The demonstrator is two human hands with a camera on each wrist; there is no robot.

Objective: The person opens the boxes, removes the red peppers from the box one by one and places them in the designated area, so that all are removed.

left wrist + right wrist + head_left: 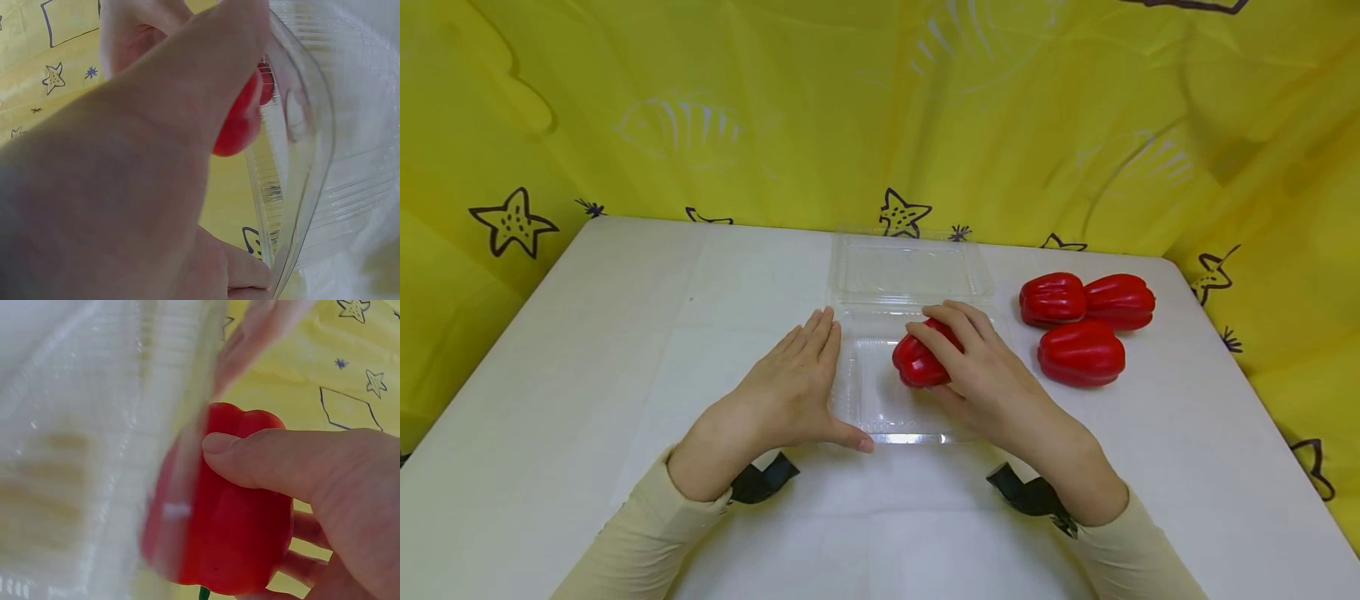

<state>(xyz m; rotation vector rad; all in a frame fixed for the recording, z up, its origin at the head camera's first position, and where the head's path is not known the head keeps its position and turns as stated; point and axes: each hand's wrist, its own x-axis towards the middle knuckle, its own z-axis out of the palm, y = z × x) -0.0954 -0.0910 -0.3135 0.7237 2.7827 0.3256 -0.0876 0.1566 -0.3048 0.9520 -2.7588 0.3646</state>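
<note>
A red bell pepper (917,363) is gripped by my right hand (985,371), low over the base of a clear plastic clamshell box (880,408). In the right wrist view the thumb presses one side of the pepper (231,525), other fingers lie behind it, and a green stem (204,592) shows. Whether the pepper touches the box floor I cannot tell. My left hand (793,387) lies along the box's left edge, fingers straight and thumb spread at the front left corner. The box's lid (913,267) is folded back behind the base.
To the right of the box lie three more red bell peppers: one at back left (1051,300), one at back right (1123,302), one in front (1081,354). A yellow patterned curtain (820,108) hangs behind the white table (587,375).
</note>
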